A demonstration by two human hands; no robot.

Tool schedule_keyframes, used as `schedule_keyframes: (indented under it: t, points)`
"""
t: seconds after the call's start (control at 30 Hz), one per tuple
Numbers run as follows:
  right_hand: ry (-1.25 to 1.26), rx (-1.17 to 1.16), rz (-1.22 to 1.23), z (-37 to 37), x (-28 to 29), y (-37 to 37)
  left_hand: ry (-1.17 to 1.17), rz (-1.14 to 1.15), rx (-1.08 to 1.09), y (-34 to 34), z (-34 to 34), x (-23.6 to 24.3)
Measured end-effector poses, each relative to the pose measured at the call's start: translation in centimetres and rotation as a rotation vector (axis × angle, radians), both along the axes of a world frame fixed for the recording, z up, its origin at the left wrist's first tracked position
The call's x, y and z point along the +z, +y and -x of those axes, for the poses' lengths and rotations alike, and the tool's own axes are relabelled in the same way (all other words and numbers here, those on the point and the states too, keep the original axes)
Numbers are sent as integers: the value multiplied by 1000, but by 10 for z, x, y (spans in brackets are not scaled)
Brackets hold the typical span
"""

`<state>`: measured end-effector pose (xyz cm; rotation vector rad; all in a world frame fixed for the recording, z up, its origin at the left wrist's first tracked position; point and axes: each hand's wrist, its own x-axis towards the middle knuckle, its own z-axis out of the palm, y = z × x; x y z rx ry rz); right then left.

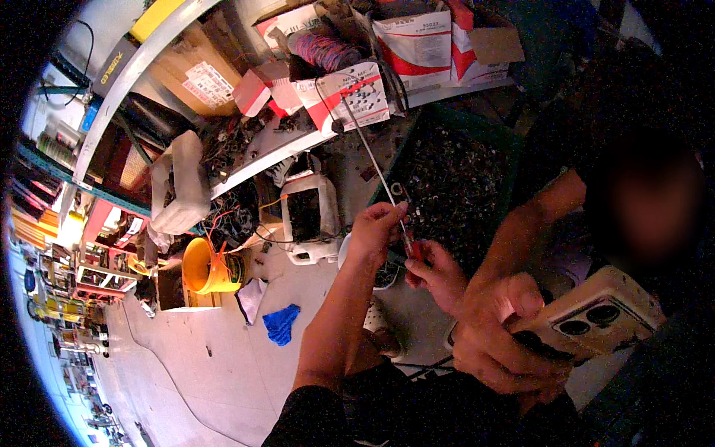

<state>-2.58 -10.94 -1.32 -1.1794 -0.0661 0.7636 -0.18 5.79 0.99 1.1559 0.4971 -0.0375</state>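
My left hand (378, 232) is closed, pinching the lower part of a long, thin grey cable or rod (370, 155). It slants up toward the boxes on the shelf. Just below, my right hand (439, 276) grips a small red-handled tool (417, 253) at the lower end of this piece; its exact kind is partly hidden by the fingers. A small pale ring (396, 188) shows beside the cable above my left hand. Behind both hands sits a dark green bin (514, 175) full of small metal-looking pieces. Another person's hand covers part of my right arm.
Close on the right, another person's hand (495, 346) holds a phone (596, 313) with a light on. Red-and-white boxes (413, 45) line the shelf (261, 160). Below are a cut white jug (313, 216), a yellow bucket (205, 268) and a blue cloth (281, 325).
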Motion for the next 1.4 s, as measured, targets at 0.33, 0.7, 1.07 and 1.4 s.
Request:
schedule_keyframes:
  t: [0.33, 0.7, 1.07, 1.4]
  points:
    - [130, -84, -35, -2, 3, -6, -22, 57, -102, 0, 1, 15]
    - [431, 4, -413, -3, 9, -8, -62, 23, -152, 6, 4, 12]
    - [185, -3, -275, -1, 7, -3, -26, -32, -43, 4, 0, 0]
    - [310, -54, -369, 0, 11, -9, -62, 60, -183, 1, 3, 21]
